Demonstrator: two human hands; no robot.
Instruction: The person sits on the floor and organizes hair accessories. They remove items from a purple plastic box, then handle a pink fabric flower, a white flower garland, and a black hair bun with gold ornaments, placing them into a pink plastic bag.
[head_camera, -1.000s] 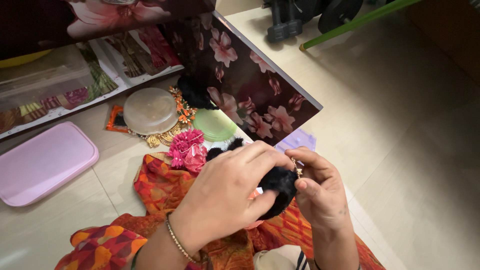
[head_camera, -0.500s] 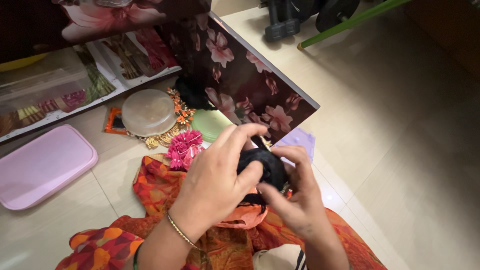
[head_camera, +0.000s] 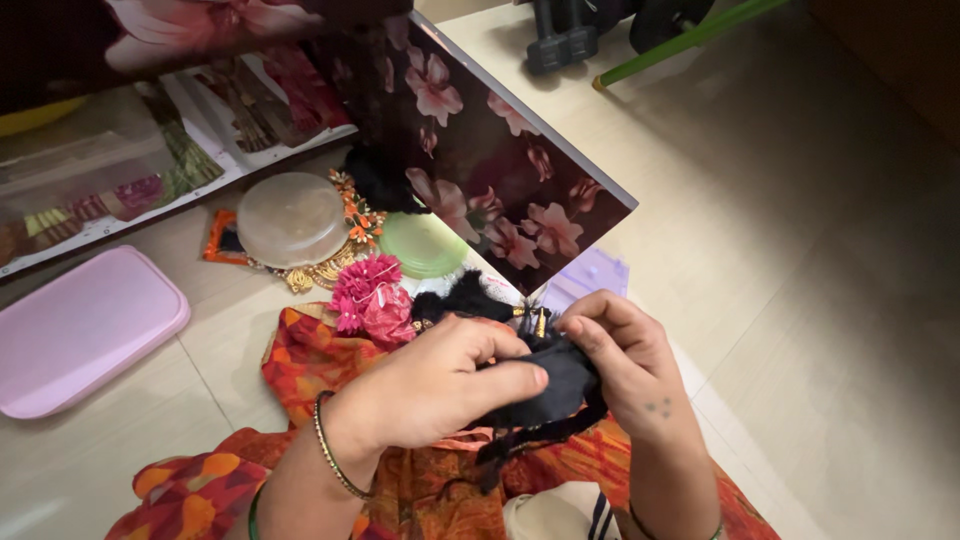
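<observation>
Both hands grip a small black fabric piece with dangling black strings, held over my lap. My left hand pinches its left side between thumb and fingers; a thin bangle circles that wrist. My right hand clasps the right side from above. Orange patterned cloth lies under the hands. Just beyond them sit a black fluffy hair piece with small gold clips and a pink flower ornament.
On the tiled floor are a clear round lid, a green round lid, a pink rectangular lid at left, and a purple one. An open cabinet door with floral print stands ahead. Dumbbells lie far back.
The hands have shifted the black piece between them: the left hand now pinches it from the side and the right hand has come up over its right end.
</observation>
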